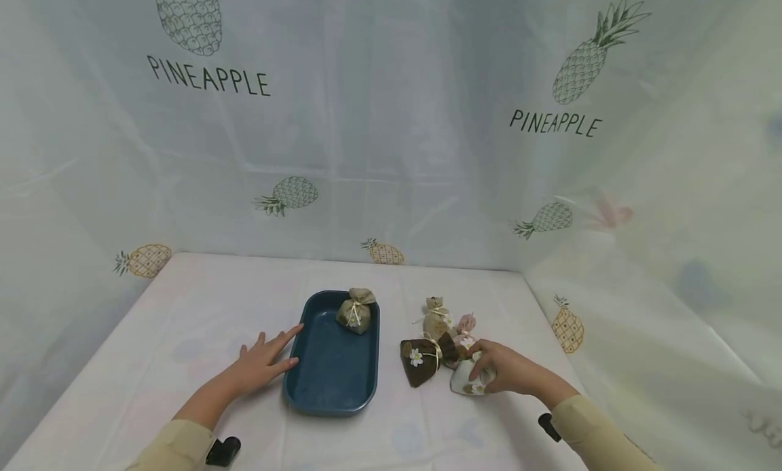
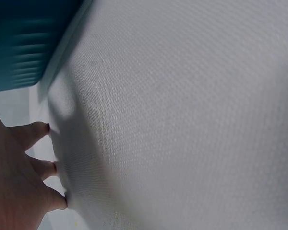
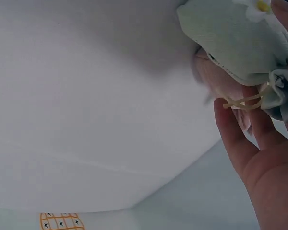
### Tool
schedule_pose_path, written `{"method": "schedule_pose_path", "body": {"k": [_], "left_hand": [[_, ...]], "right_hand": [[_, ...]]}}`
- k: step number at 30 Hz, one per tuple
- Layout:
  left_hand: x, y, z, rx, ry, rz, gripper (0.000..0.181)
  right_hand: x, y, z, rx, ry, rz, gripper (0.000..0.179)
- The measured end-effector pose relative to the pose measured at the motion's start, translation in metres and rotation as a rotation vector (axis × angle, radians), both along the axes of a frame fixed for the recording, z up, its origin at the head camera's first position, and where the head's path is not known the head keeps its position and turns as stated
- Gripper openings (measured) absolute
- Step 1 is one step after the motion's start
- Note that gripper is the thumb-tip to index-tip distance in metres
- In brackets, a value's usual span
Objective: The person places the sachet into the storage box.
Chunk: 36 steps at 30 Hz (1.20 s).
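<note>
My left hand [image 1: 259, 364] is spread beside the blue tray [image 1: 332, 410], its index finger and thumb at the tray's left rim. In the left wrist view, other fingertips [image 2: 48, 167] of that hand rest on the cloth below the tray's ribbed side. With my right hand [image 1: 510, 369] I grip a pale green drawstring pouch [image 3: 235, 40] by its gathered neck, thumb near the white flower on it. A dark brown pouch [image 1: 421, 369] lies just left of that hand. Behind are a pink pouch [image 1: 466, 324], partly hidden, and a beige pouch [image 1: 436, 322].
An olive-tan pouch [image 1: 354, 315] with a ribbon bow sits in the tray's far right corner. White cloth [image 1: 244, 294] covers the table. A pineapple-print curtain [image 1: 391, 138] hangs behind the table and along its sides.
</note>
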<state>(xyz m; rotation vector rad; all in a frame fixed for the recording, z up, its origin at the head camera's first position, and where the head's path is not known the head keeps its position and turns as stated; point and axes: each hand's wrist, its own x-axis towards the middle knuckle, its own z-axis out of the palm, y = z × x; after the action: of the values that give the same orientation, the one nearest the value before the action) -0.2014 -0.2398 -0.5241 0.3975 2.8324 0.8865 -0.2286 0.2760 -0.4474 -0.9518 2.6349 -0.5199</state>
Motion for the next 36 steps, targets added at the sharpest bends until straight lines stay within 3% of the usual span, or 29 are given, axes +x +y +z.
{"method": "schedule_pose_path", "body": {"k": [6, 17, 36], "left_hand": [[0.001, 0.000, -0.001, -0.001, 0.005, 0.004, 0.071], [0.000, 0.000, 0.000, 0.000, 0.001, 0.008, 0.071], [-0.001, -0.001, 0.001, -0.003, -0.001, 0.002, 0.071]], "right_hand": [[-0.004, 0.007, -0.008, -0.029, -0.089, -0.037, 0.036], [-0.002, 0.004, -0.014, -0.105, -0.141, -0.086, 0.034], [0.003, -0.020, -0.002, -0.036, -0.088, -0.047, 0.043]]}}
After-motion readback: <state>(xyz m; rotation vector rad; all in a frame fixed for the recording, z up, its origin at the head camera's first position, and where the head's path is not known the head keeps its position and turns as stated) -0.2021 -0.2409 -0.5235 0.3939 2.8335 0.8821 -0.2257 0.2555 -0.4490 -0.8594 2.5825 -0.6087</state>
